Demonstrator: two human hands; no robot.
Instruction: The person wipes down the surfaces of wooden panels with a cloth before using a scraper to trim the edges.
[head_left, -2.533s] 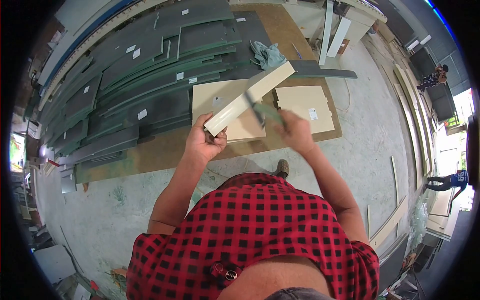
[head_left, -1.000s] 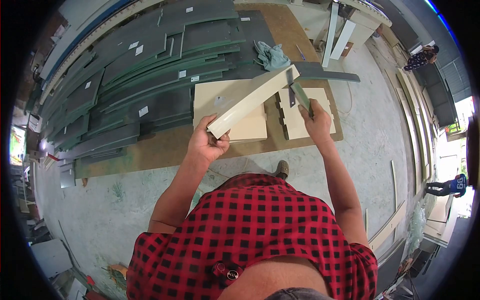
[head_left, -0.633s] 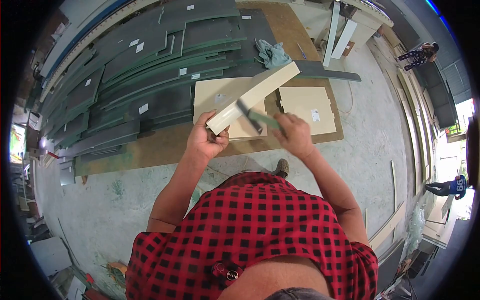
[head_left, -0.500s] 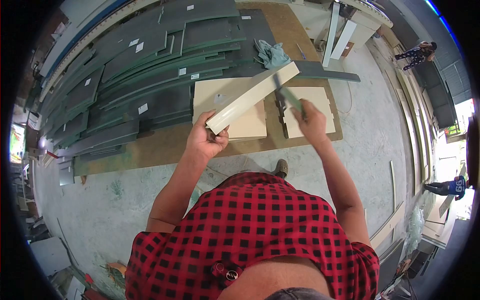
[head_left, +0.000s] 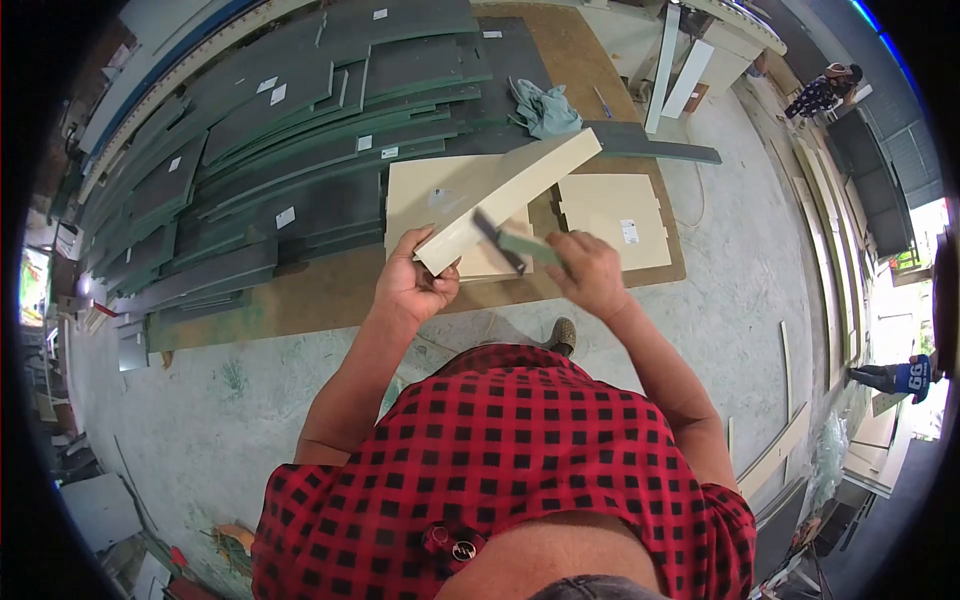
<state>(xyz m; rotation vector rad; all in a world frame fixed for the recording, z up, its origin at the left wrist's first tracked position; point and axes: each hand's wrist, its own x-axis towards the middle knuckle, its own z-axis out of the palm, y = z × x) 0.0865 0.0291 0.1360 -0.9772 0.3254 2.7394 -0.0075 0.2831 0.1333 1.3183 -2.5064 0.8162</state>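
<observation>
My left hand (head_left: 415, 285) is wrapped round the near end of a long cream board (head_left: 535, 180), which slants away up to the right. In my right hand (head_left: 590, 270) is a tool with a green handle (head_left: 530, 247) and a dark crosswise head (head_left: 500, 240), slightly blurred. That head overlaps the board's near-right edge, closer to my left hand than to the far end. Beneath lies a cream panel (head_left: 410, 185), partly covered by the board. To its right a second cream panel (head_left: 610, 205) bears a white label.
Dark panels with green edges (head_left: 300, 150) are stacked at the left and back of a brown sheet (head_left: 300, 318). A grey-green cloth (head_left: 547, 108) lies beyond the board, beside a blue pen-like item (head_left: 602, 100). Two people (head_left: 825, 92) (head_left: 905, 376) are at far right.
My right hand has brought the tool left and nearer along the board, from its far part to its near half. The board has tilted slightly; my left hand keeps its hold.
</observation>
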